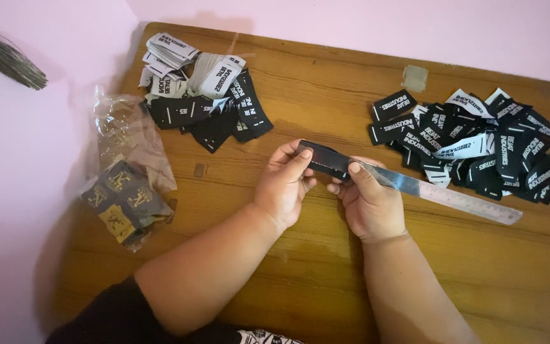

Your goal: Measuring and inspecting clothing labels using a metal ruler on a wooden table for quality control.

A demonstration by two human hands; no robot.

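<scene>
Both hands meet over the middle of the wooden table [326,267]. A black label [323,158] is pinched by the left hand [284,185], and it is pressed against a metal ruler [440,194] by the right hand [367,200], perhaps so it folds straight. More labels are heaped in a left pile [205,95] and a right pile [479,143], within reach.

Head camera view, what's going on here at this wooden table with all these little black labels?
A person holds one black fabric label against a metal ruler, both hands pinching it. The left hand grips the label's left end; the right hand presses it onto the ruler, which slants down to the right onto the wooden table. A pile of black labels lies at right, a second pile at upper left, and a plastic bag of labels at the left edge.
</scene>
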